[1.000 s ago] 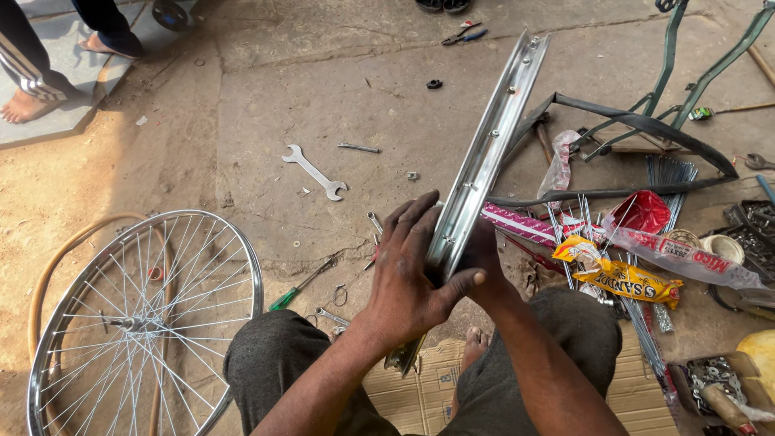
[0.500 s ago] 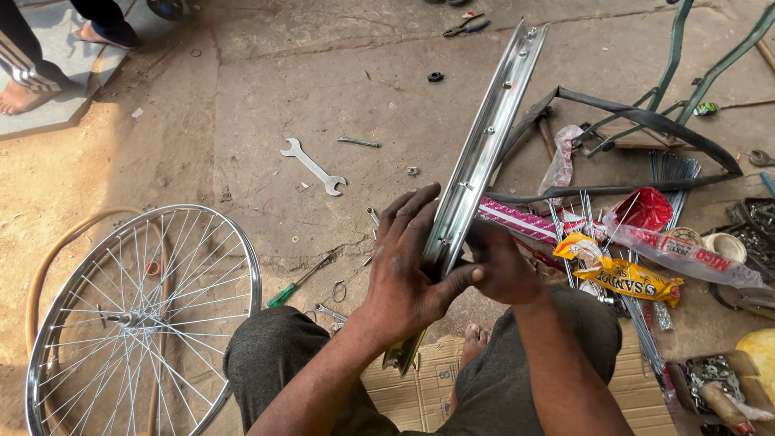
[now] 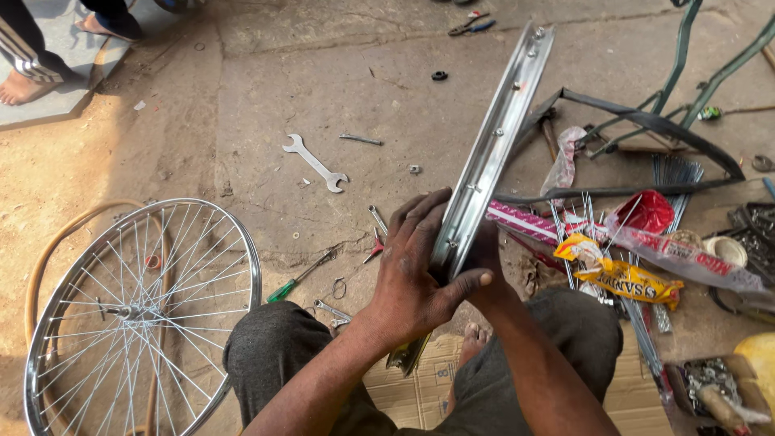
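Observation:
I hold a shiny bare bicycle rim (image 3: 499,133) on edge in front of me; it runs from my lap up and away to the right. My left hand (image 3: 416,266) wraps around its near part, fingers spread over the outer face and thumb across the inner channel. My right hand (image 3: 487,257) sits behind the rim on its right side, mostly hidden, gripping or pressing the same stretch. The rim's lower end (image 3: 408,355) pokes out below my left wrist, over a sheet of cardboard (image 3: 424,387) between my knees.
A spoked wheel (image 3: 141,311) lies on the ground at left. A spanner (image 3: 315,163), a green-handled screwdriver (image 3: 300,276) and small pliers (image 3: 375,234) lie ahead. Loose spokes, colourful packets (image 3: 622,274), a black tyre (image 3: 646,121) and a green frame crowd the right. Another person's feet (image 3: 20,85) stand far left.
The rim has tilted slightly and shifted a little left in my hands. My right hand has slid further behind it. The view has drifted slightly.

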